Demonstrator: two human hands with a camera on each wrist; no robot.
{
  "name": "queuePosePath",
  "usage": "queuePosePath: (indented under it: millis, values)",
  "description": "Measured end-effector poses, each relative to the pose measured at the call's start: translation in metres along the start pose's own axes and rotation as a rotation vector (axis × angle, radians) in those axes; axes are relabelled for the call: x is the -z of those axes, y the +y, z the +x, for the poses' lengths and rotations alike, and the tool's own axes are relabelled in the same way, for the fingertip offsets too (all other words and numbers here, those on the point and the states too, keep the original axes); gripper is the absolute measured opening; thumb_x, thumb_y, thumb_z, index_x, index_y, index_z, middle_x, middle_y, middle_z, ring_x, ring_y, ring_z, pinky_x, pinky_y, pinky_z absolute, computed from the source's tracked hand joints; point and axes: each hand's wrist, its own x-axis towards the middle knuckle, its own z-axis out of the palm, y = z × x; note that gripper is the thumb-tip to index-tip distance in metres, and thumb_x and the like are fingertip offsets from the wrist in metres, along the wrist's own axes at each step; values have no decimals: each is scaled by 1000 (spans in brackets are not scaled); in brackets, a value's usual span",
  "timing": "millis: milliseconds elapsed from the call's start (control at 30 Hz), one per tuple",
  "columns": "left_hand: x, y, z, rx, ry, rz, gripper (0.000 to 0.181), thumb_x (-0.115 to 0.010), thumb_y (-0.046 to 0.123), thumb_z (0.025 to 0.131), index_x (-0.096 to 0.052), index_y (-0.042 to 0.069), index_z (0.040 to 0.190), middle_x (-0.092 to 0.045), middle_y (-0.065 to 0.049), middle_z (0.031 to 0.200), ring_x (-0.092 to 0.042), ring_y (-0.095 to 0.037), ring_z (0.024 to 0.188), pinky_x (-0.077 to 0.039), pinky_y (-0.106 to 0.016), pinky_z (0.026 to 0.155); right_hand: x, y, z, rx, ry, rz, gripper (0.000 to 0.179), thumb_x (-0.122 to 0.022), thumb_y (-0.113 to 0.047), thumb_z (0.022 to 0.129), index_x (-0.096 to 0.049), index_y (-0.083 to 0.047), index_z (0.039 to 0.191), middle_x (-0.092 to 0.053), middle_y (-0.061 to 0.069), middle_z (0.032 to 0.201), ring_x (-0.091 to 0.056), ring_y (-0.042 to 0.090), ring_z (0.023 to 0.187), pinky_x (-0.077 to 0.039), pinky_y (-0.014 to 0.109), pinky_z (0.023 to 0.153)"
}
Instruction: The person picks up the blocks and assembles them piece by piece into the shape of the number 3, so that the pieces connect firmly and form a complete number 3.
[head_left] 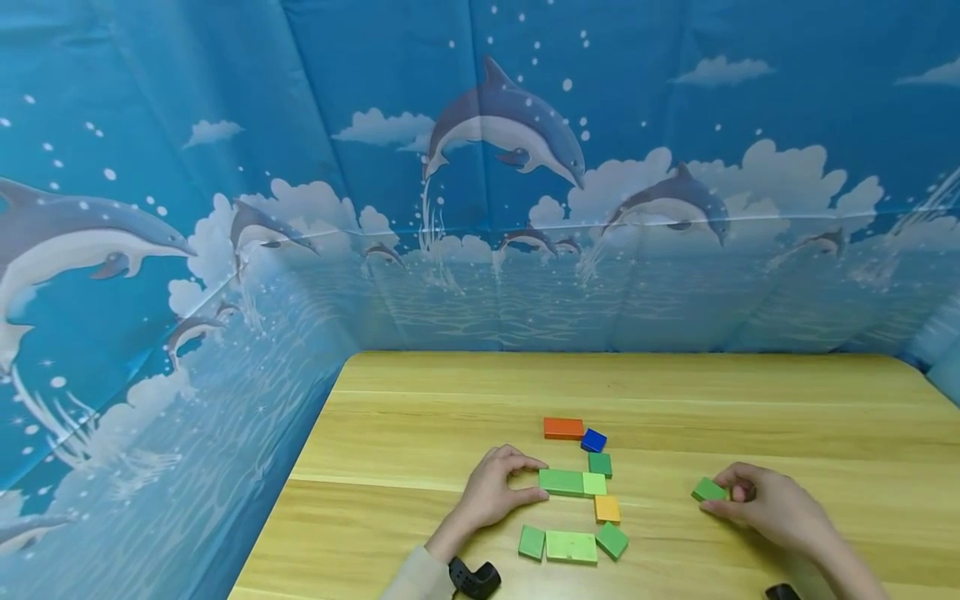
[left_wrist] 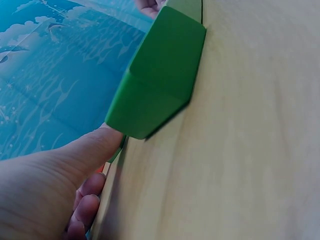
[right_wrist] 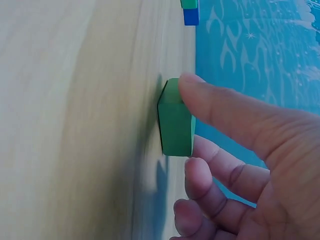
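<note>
My left hand (head_left: 495,487) has its thumb and index finger on either side of the left end of a long green block (head_left: 561,482). A light green square block (head_left: 594,484) adjoins that block's right end. Out to the right, my right hand (head_left: 772,504) pinches a small green block (head_left: 708,490) between thumb and fingers, close over the table. The right wrist view shows this green block (right_wrist: 176,127) against the thumb. In the left wrist view, a large green block (left_wrist: 160,70) in front covers most of what the left fingers touch.
An orange-red block (head_left: 563,428), a blue block (head_left: 594,441) and a dark green block (head_left: 600,464) lie behind. A yellow-orange block (head_left: 607,509) sits nearer. In the front row, a light green block (head_left: 572,547) lies between green blocks (head_left: 532,542). A dolphin-print curtain (head_left: 480,275) borders the wooden table (head_left: 420,392).
</note>
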Motion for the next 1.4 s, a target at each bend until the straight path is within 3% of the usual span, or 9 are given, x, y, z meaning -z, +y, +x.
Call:
queuePosePath:
  millis: [233,500,733,900,1233,1400]
  values:
    - [0,0,-1,6,-7,4,38,-73,50,78,-71,30,110,-48,13,84,-39,-5,76,-34,-22,68,-4,-13,15,24,26,-10,45,-72,-47,80,-65,-8,102,-47,0,73,-39,13,57,-28,28,52]
    - [2,0,-1,11,-3,9,39,-72,50,78,-70,30,111,-49,13,86,-40,-5,77,-35,-22,69,-3,-34,62,98,1,-28,42,-74,-39,81,-66,-4,102,-50,1,71,-41,17,56,-31,32,50]
    - [3,2,-2,18,-11,8,40,-72,51,78,-70,30,112,-50,13,88,-40,-5,77,-35,-22,69,-1,-59,104,47,-44,-56,44,-75,-40,80,-66,-6,106,-61,7,91,-54,21,72,-41,36,58]
    - [4,2,-2,25,-14,7,40,-71,52,78,-70,31,112,-50,13,88,-40,-5,77,-35,-21,69,-3,-78,126,18,-35,-91,41,-76,-38,78,-67,-7,104,-63,12,101,-56,22,78,-42,37,60]
    - [4,2,-1,32,-19,3,39,-71,52,78,-70,31,112,-51,14,90,-41,-5,79,-36,-22,70,-19,-114,153,18,-5,-134,35,-76,-33,79,-69,-7,101,-64,12,104,-53,20,70,-41,35,57]
    - [4,1,-2,29,-14,1,39,-72,51,78,-70,31,111,-50,14,89,-41,-5,79,-36,-22,69,-30,-131,162,34,-8,-149,33,-77,-32,78,-70,-9,101,-64,11,106,-57,22,77,-43,39,59]
